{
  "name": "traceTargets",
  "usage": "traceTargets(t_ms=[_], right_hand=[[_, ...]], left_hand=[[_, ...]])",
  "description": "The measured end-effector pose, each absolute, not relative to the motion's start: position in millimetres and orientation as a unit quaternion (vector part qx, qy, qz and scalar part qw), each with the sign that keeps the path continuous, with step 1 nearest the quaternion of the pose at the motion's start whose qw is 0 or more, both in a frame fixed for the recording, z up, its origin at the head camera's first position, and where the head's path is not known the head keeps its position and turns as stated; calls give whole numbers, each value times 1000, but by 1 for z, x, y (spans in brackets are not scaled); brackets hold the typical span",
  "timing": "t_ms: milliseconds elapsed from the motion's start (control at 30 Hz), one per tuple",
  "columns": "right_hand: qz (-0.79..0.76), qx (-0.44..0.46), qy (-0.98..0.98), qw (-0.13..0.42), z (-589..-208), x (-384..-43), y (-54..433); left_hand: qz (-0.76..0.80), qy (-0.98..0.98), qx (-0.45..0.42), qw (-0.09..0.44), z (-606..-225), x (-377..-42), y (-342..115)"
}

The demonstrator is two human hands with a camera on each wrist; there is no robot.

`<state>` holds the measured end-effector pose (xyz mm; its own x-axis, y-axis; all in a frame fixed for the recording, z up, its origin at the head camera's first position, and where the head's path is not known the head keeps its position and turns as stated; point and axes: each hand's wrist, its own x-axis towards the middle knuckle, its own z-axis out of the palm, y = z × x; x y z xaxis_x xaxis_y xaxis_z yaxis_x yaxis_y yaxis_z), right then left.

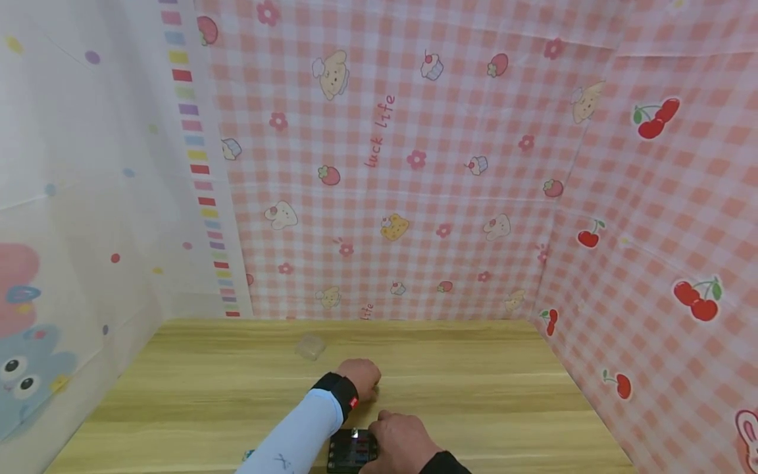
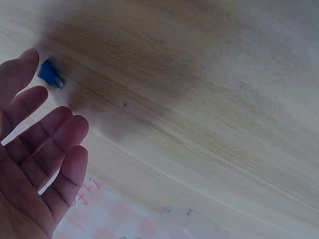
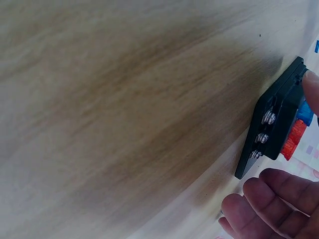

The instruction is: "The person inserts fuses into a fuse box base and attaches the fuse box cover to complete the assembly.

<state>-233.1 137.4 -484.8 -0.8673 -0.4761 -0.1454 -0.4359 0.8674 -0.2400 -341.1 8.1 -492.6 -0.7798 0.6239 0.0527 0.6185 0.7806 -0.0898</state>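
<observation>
A small blue blade fuse with metal prongs lies on the wooden table. My left hand reaches forward over it, fingers loosely bent, the thumb tip and index fingertip close beside the fuse in the left wrist view. Nearer my body is a black fuse block, with blue and red fuses seated in it and silver screws along its side. My right hand holds the block at its right side, thumb toward one end and the other fingers bent by the opposite end.
A clear plastic piece lies farther back on the wooden table. A small teal item shows by the left sleeve at the front. Patterned cloth walls close off the table at the back and both sides.
</observation>
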Motion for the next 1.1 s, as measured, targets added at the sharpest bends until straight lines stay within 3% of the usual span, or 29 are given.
traceTargets(t_ms=[633, 900, 1100], right_hand=[[-99, -235, 962, 98, -486, -231, 139], [-102, -239, 961, 91, -486, -231, 139], [-106, -238, 961, 95, -486, -231, 140]], left_hand=[[33, -932, -357, 48, -495, -339, 7], [15, -949, -315, 26, -490, -335, 9], [15, -954, -296, 46, -491, -332, 10]])
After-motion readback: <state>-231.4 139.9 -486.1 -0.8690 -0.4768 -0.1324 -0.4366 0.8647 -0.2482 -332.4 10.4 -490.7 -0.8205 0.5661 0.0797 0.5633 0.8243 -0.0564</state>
